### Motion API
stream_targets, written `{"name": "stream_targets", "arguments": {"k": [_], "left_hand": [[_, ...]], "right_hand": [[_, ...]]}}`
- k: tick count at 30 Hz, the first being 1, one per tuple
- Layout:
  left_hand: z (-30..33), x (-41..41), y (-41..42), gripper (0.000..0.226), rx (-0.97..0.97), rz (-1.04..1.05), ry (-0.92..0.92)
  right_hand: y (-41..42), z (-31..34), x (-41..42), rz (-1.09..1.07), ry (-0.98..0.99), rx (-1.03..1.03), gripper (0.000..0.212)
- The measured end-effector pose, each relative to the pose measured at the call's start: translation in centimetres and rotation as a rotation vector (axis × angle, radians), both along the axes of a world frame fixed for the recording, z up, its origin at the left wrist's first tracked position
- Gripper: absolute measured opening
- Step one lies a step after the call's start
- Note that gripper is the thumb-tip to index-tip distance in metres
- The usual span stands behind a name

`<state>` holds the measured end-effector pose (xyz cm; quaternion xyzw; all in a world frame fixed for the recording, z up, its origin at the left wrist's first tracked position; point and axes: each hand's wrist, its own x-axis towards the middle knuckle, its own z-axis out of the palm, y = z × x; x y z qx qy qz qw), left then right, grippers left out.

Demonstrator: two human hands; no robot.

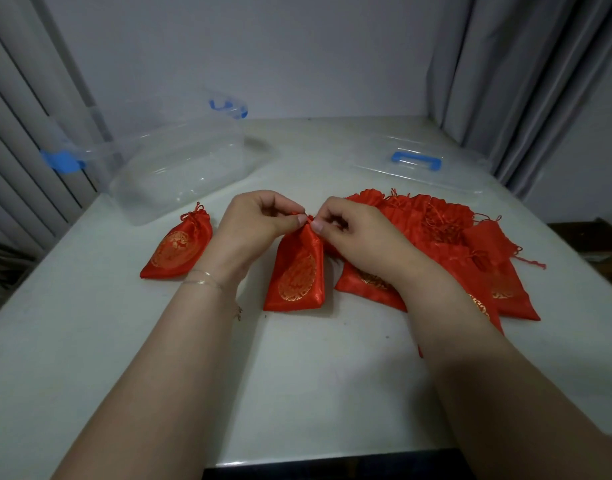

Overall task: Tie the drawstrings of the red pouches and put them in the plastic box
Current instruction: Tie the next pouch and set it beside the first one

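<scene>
A red pouch with a gold emblem [297, 275] lies in the middle of the white table. My left hand [252, 223] and my right hand [353, 230] both pinch its drawstring at the gathered neck, fingertips almost touching. Another red pouch [176, 251], its neck drawn shut with a knotted string, lies to the left. A pile of several more red pouches [446, 237] with loose strings spreads to the right, partly hidden by my right forearm. The clear plastic box [180, 168] with blue latches stands at the back left and holds no pouches.
The box's clear lid [415, 168] with a blue handle lies flat at the back right. Grey curtains hang on both sides and a wall stands behind the table [297, 375]. The table's front edge runs just below my forearms.
</scene>
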<state>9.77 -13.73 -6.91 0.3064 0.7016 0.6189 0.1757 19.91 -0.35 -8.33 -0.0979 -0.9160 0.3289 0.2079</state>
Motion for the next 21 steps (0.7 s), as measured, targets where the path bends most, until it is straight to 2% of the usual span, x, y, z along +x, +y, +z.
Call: {"name": "stream_targets", "arguments": {"k": [5, 7, 9, 11, 15, 21], "left_hand": [[-0.2, 0.3, 0.3, 0.016, -0.065, -0.037, 0.169], [-0.2, 0.3, 0.3, 0.018, -0.069, -0.081, 0.23], [-0.2, 0.5, 0.3, 0.021, -0.047, -0.124, 0.248], [-0.2, 0.7, 0.3, 0.021, -0.032, -0.128, 0.29], [-0.4, 0.5, 0.3, 0.02, -0.034, -0.089, 0.359], [-1.1, 0.5, 0.8, 0.023, -0.142, 0.037, 0.633]], "right_hand": [[0.6, 0.2, 0.2, 0.008, -0.019, 0.009, 0.011], [0.6, 0.5, 0.2, -0.05, 0.047, -0.125, 0.008], [0.5, 0.7, 0.2, -0.022, 0.053, -0.329, 0.02], [0.3, 0.8, 0.3, 0.039, -0.014, -0.421, 0.025], [0.3, 0.9, 0.4, 0.055, -0.038, -0.586, 0.018], [-0.2, 0.7, 0.2, 0.005, 0.004, -0.598, 0.01]]}}
